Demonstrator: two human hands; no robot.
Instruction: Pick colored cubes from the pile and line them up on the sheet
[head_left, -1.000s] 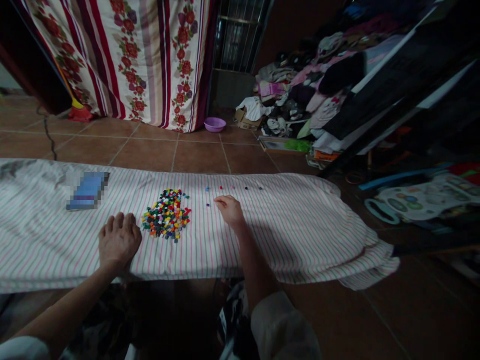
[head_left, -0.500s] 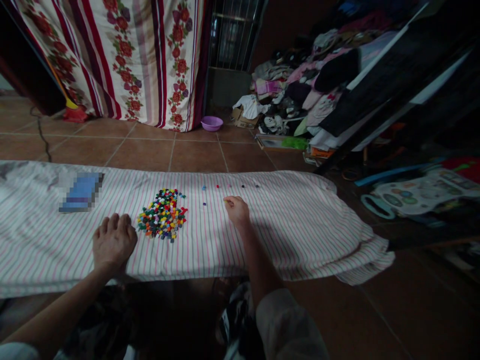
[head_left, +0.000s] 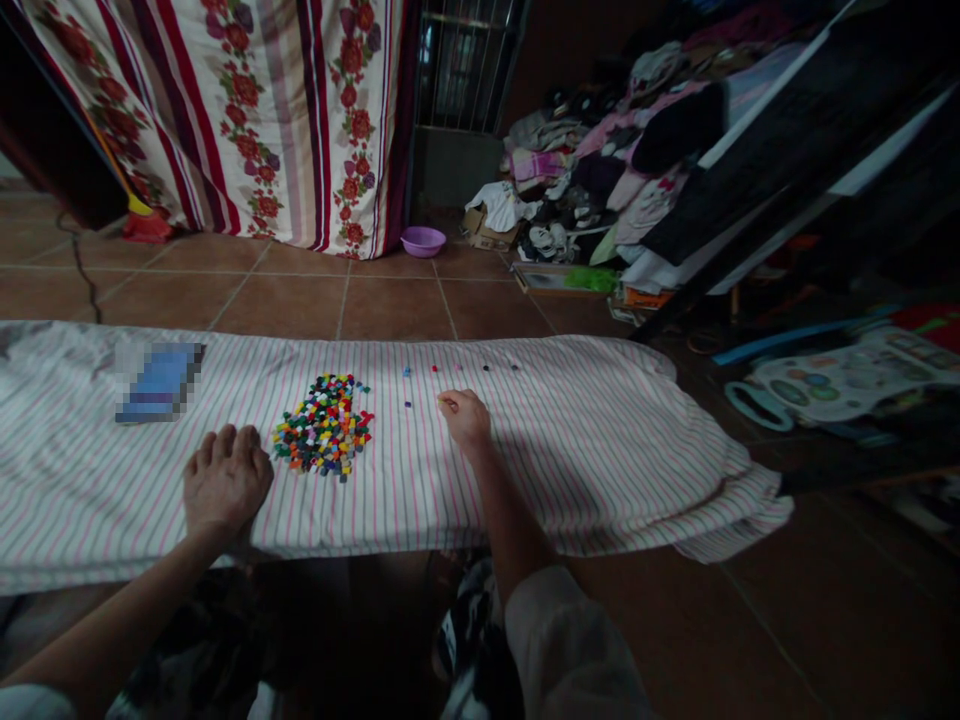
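A heap of small coloured cubes [head_left: 322, 430] lies on the striped cloth [head_left: 600, 450]. Beside it on the left, my left hand [head_left: 226, 480] rests palm down with its fingers stretched out, holding nothing. To the heap's right, my right hand [head_left: 466, 420] pinches a tiny yellow cube [head_left: 442, 401] between thumb and fingertips, low over the cloth. Beyond that hand runs a spaced row: a light blue piece [head_left: 407, 371], a red cube [head_left: 434, 368], a pink one [head_left: 459, 367], a black one [head_left: 486, 368] and a grey one [head_left: 514, 367]. A dark blue cube [head_left: 408, 404] sits nearer, below the light blue piece.
A blurred-out blue tablet or phone-like object [head_left: 160, 383] lies at the cloth's left. Past the far edge are tiled floor, a purple basin [head_left: 423, 241], a flowered curtain [head_left: 247, 120] and a heap of clothes [head_left: 600, 170]. A toy-like panel [head_left: 832, 385] stands at right.
My right hand has shifted slightly left with the yellow cube in its pinch. My left hand stays on the cloth, and the view has tilted a little.
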